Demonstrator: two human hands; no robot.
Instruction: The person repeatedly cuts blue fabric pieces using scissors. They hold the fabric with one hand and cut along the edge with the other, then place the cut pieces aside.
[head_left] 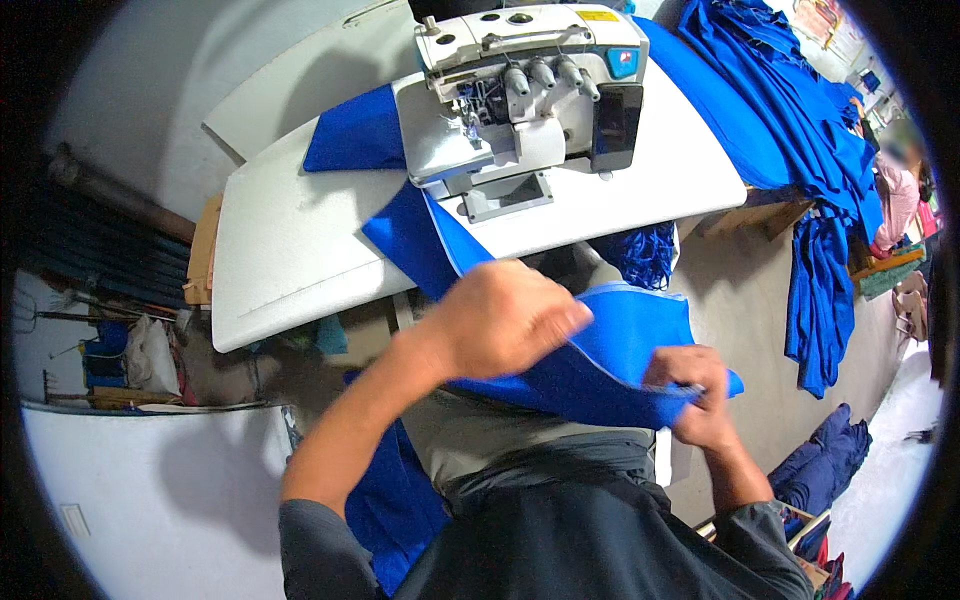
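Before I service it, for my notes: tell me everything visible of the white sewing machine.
The white sewing machine stands upright on a white table, its glossy casing looking like painted metal. Four grey knobs show on its front, a dark panel right, a lit needle area left. Blue cloth meets its left side.

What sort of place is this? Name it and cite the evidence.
Probably a garment-sewing workshop: an overlock sewing machine stands on a white table, with a heap of blue fabric to its right.
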